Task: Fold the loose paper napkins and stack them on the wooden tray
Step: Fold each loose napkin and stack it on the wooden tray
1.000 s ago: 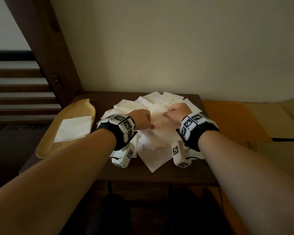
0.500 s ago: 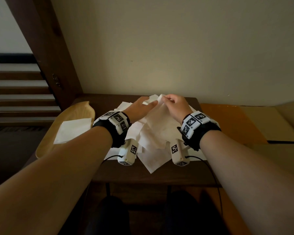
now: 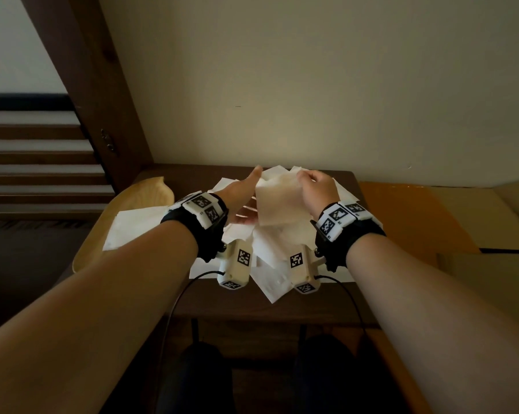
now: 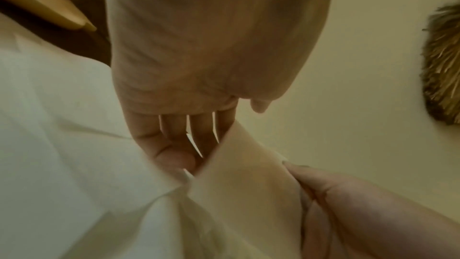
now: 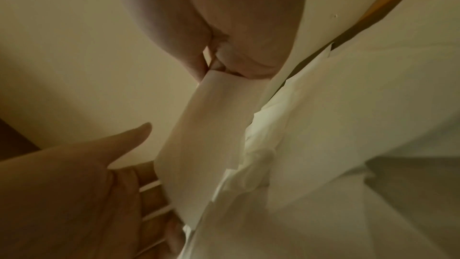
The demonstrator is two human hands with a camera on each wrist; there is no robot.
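Observation:
A white paper napkin (image 3: 279, 201) hangs upright above the loose pile of napkins (image 3: 270, 264) on the dark table. My right hand (image 3: 318, 189) pinches its top right corner; the right wrist view shows thumb and finger of this hand (image 5: 224, 62) closed on the napkin's edge (image 5: 211, 135). My left hand (image 3: 243, 198) lies flat along the napkin's left side, fingers straight, thumb up. In the left wrist view those fingers (image 4: 199, 139) touch the sheet (image 4: 248, 184). The wooden tray (image 3: 138, 198) sits at the left with a folded napkin (image 3: 132, 228) on it.
The table (image 3: 252, 303) stands against a plain wall. A dark wooden post (image 3: 103, 115) and stairs rise at the left, close to the tray. An orange surface (image 3: 401, 216) adjoins the table on the right. Camera cables hang over the table's front edge.
Both hands rose from the pile and moved toward the wall, lifting one napkin. The left hand went from gripping to lying flat against it; the right hand keeps its pinch.

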